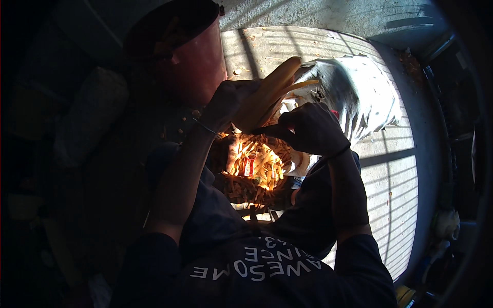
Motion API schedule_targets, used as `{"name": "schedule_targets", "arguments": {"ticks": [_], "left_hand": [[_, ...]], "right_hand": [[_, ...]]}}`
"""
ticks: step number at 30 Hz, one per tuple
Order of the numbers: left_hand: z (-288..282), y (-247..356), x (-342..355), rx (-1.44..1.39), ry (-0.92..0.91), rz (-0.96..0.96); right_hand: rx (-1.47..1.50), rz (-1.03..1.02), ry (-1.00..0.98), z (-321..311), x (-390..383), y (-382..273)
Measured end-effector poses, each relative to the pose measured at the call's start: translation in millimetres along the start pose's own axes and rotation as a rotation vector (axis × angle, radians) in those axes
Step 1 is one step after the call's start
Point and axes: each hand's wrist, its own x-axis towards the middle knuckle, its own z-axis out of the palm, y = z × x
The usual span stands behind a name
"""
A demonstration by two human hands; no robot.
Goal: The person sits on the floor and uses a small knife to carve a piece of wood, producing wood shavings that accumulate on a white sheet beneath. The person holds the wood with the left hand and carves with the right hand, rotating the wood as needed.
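Observation:
My left hand (232,103) is closed around a long, tapered, yellow-orange fruit or root (275,95), whose exact kind I cannot make out. A thin strip sticks out from its right side. In my right hand (314,129) is a knife (271,132), its dark blade pointing left beneath the held piece. A bit of red shows at the far side of this fist. Below both hands, between my knees, lies a heap of orange-yellow peelings (264,167) with a small red-and-white wrapper or label (249,165) among them. Shadow hides most finger detail.
A large dark red bucket (200,64) stands at the far left, its contents in shadow. A big whitish sack (362,95) lies on the sunlit floor (393,190) at the right. A pale bundle (92,115) is at the left. Small scraps dot the floor near the wall (328,13).

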Motion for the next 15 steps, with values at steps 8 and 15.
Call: {"name": "schedule_targets", "arguments": {"ticks": [8,15], "left_hand": [[6.7,-8.8,1.2,0.145,0.113,0.067],[10.1,-4.9,-4.7,0.308,0.198,0.092]], "right_hand": [[-0.153,0.110,-0.110,-5.6,-0.6,-7.3],[-0.185,0.069,0.070,2.0,-3.3,-8.7]]}}
